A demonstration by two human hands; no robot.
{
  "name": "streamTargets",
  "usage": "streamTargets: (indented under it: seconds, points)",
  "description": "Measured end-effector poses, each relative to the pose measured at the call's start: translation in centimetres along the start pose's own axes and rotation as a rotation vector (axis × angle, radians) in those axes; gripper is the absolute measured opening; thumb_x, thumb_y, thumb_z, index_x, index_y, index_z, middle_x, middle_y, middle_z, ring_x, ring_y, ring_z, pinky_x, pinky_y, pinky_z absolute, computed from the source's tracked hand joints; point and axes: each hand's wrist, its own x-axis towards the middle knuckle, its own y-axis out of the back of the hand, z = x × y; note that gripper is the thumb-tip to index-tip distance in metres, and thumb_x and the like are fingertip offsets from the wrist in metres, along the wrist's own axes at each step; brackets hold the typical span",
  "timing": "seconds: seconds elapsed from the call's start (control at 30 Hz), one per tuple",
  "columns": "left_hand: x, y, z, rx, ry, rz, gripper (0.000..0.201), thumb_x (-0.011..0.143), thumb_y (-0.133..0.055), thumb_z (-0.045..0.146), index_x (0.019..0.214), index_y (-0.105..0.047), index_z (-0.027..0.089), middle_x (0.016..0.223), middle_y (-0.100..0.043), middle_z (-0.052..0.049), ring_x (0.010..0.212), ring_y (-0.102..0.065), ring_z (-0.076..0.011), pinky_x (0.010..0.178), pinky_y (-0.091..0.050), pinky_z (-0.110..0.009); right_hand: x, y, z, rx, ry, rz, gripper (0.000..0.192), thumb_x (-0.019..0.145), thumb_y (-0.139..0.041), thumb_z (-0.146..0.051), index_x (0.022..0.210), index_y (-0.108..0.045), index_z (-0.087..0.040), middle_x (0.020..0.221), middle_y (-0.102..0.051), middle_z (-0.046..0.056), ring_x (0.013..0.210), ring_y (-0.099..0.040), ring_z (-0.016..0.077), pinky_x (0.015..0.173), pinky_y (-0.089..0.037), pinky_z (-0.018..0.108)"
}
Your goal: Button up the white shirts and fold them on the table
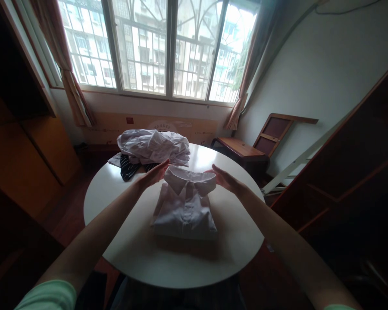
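Observation:
A white shirt (185, 211) lies folded into a neat rectangle on the round white table (139, 249), collar facing away from me. My left hand (154, 174) rests flat against the collar's left side, fingers straight and together. My right hand (224, 178) is held flat at the collar's right side, touching or nearly touching it. Neither hand grips anything.
A pile of crumpled white clothes (153, 147) with a dark striped garment (129, 167) under it sits at the table's far left. A wooden chair (245, 150) stands beyond the table on the right. Dark wooden furniture (349, 181) flanks both sides; a barred window (168, 47) is ahead.

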Motion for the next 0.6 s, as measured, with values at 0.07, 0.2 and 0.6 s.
streamTargets:
  seconds: [0.07, 0.2, 0.6]
  points:
    - [-0.5, 0.4, -1.5, -0.048, -0.043, -0.042, 0.055, 0.073, -0.05, 0.059, 0.1, -0.061, 0.013, 0.091, -0.065, -0.01, 0.084, -0.059, -0.0198, 0.076, -0.043, -0.029, -0.7, 0.6, 1.1, 0.073, 0.021, -0.153, 0.046, 0.072, -0.058, -0.055, 0.097, -0.066, -0.017, 0.102, -0.066, 0.008, 0.097, -0.058, 0.0221, 0.085, -0.042, 0.032]
    - [-1.0, 0.3, -3.1, 0.035, -0.057, 0.043, 0.045, 0.063, -0.07, 0.044, 0.093, -0.064, 0.012, 0.088, -0.066, -0.01, 0.081, -0.059, -0.0202, 0.072, -0.045, -0.028, -1.4, 0.8, 2.4, 0.021, 0.087, -0.239, 0.046, 0.061, -0.075, -0.035, 0.103, -0.065, -0.016, 0.107, -0.065, 0.008, 0.102, -0.057, 0.0235, 0.092, -0.039, 0.036]
    - [1.3, -1.2, -3.3, 0.153, -0.026, 0.629, 0.043, 0.054, -0.068, 0.05, 0.073, -0.061, 0.012, 0.063, -0.058, 0.0, 0.058, -0.053, -0.0132, 0.053, -0.037, -0.022, 1.9, -2.1, 2.4, -0.043, 0.167, 0.215, 0.031, 0.064, -0.07, -0.034, 0.088, -0.062, -0.017, 0.08, -0.066, 0.003, 0.068, -0.061, 0.0172, 0.057, -0.048, 0.026]
